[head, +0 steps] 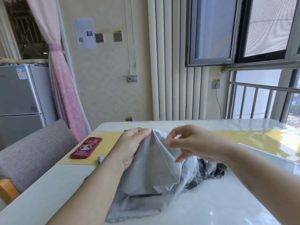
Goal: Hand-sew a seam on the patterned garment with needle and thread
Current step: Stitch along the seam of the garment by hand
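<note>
The garment (151, 172) lies bunched on the table in front of me, pale grey on its inside face, with its dark patterned side (209, 171) showing at the right. My left hand (131, 145) pinches a raised fold of the grey cloth between thumb and fingers. My right hand (193, 142) hovers just right of that fold, blurred, its thumb and forefinger pinched together while the other fingers spread. A thin thread (167, 161) runs down the cloth from the fold. The needle is too small to make out.
A red phone (86, 148) in a cartoon case lies on a yellow mat (103, 146) to the left. The white table (211, 200) is glossy. A grey chair (32, 153) stands at the left, with a fridge (19, 98) and a pink curtain behind it.
</note>
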A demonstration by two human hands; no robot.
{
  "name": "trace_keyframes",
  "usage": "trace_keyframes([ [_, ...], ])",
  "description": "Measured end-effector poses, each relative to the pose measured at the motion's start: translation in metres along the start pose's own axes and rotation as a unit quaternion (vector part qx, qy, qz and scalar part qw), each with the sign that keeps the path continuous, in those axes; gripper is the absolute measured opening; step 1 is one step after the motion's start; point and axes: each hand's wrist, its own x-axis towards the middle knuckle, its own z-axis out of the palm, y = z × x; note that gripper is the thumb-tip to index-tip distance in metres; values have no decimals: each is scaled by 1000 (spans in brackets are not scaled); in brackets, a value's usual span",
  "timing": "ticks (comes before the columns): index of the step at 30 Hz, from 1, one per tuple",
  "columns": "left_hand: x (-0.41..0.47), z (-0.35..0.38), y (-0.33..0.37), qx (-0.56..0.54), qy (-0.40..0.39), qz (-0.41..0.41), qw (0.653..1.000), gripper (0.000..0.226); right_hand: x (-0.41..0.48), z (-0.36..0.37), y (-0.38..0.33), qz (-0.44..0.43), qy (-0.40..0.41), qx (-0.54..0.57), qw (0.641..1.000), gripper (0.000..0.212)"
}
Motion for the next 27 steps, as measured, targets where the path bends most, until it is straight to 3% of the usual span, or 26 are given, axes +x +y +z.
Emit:
trace_keyframes([
  [3, -1, 1, -2, 18, -7, 17, 1000, 34, 8, 5, -8, -90, 169, -128, 973, 23],
  [10, -8, 7, 0, 6, -50, 22, 998, 27, 29, 26, 5, -140, 248, -238, 928, 18],
  [18, -4, 6, 0, 0, -20, 18, 1000, 16, 14, 14, -2, -203, 216, -181, 938, 17],
  [23, -3, 7, 0, 12, -4, 19, 1000, 15, -2, 12, -4, -238, 84, -141, 957, 22],
  [27, -6, 8, 1, 32, -6, 25, 999, 14, -6, 12, -1, -213, -2, -199, 957, 13],
])
